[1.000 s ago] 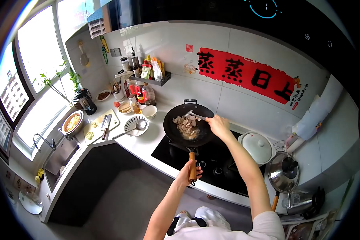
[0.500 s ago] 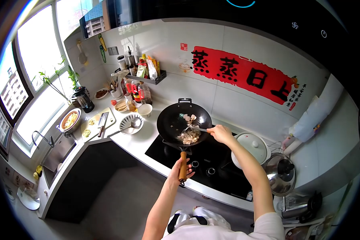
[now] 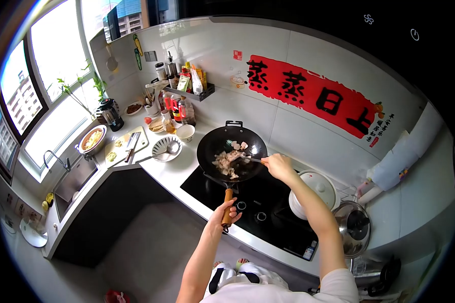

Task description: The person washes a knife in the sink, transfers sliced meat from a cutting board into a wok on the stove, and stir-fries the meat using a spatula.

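Note:
A black wok [image 3: 211, 146] rests over the stove, its wooden handle [image 3: 227, 204] pointing toward me. My left hand [image 3: 220, 214] is closed around that handle, with fingertips showing on the right side. In my closed right hand [image 3: 278, 166] is a spatula [image 3: 256, 160], reaching into the wok from the right. Its blade end is partly hidden among pale, cooked meat pieces [image 3: 223, 162]. A few other pieces [image 3: 239, 145] lie apart, up on the wok's far wall.
Right of the wok stand a white lidded pot [image 3: 318, 186] and a glass lid [image 3: 350, 232]. On the left are a striped bowl with a ladle [image 3: 162, 149], a small bowl [image 3: 185, 132], a cutting board with a knife [image 3: 131, 146], and a sink [image 3: 73, 187]. A condiment shelf [image 3: 207, 92] hangs behind.
The meat pieces have shifted left and spread in the wok, and the spatula has moved among them. Both hands keep their holds. The view has shifted slightly.

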`<state>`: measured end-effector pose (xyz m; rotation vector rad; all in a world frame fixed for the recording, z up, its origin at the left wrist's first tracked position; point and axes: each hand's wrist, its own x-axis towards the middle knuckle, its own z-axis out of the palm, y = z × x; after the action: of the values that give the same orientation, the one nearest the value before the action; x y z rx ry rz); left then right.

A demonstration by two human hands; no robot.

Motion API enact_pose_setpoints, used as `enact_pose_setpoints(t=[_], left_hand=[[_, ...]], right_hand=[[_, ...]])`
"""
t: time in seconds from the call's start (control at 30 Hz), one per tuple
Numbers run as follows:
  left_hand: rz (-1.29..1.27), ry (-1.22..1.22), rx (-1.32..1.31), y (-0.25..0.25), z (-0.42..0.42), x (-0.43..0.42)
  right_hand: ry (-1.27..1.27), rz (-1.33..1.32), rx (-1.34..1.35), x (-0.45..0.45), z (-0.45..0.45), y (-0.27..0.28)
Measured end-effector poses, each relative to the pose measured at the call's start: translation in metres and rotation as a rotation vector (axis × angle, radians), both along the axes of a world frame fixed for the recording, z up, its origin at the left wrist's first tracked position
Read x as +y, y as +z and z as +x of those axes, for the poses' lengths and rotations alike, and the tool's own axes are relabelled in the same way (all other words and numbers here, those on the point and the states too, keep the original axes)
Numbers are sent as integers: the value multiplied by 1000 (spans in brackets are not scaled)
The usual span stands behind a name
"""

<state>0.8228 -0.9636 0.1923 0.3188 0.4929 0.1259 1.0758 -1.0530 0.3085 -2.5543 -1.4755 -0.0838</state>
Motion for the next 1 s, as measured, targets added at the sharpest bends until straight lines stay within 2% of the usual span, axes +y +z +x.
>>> enact_pose_setpoints(t=[0.1, 0.27, 0.4, 0.57, 0.67, 0.7, 0.8, 0.9, 1.0], left_hand=[[16, 20, 2, 4, 4, -5], [34, 39, 21, 4, 4, -8], [51, 45, 37, 6, 3, -8], [66, 48, 43, 5, 5, -8], [67, 48, 46, 2, 4, -9], [68, 49, 41, 2, 6, -8], [49, 36, 10, 0, 4, -7], [49, 25, 25, -1, 0, -1], [55, 13, 48, 5, -3, 2]], right_hand=[[10, 136, 40, 27, 6, -22], [61, 181, 166, 46, 8, -55], [130, 82, 127, 21, 29, -42], [91, -61, 37, -34, 25, 44], [51, -118, 37, -27, 16, 44], [109, -105, -23, -16, 23, 22], [84, -8, 2, 16, 19, 3], [-21, -74, -124, 34, 27, 17], [-126, -223, -132, 53, 33, 57]])
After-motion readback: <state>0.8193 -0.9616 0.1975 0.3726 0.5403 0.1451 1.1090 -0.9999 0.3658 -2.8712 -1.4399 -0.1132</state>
